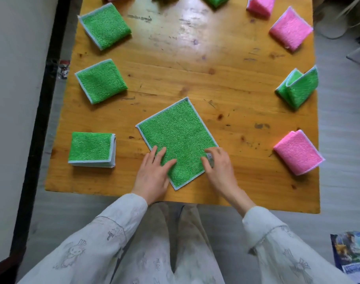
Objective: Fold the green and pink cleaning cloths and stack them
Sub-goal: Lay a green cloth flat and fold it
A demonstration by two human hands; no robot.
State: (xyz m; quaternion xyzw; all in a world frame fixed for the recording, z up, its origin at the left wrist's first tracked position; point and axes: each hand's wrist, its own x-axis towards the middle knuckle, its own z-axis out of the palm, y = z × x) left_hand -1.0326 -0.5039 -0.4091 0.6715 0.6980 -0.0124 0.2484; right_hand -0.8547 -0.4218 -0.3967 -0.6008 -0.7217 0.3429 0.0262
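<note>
- One green cloth (178, 141) lying flat, unfolded, at near tabletop (226, 89) edge.
- Left hand (154, 173) pressing it, fingers straight; right hand (218, 165) curling onto its right edge, grip unclear.
- Next, probably: lifting that edge, folding in half.

Flat green cloth (178, 140) among folded cloths (92, 148)

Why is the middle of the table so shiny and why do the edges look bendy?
Head view: light bounces off the wooden table, making white glare at the far end; the wide-angle lens bends straight edges near the borders; the flat green cloth in the middle looks sharp.
</note>
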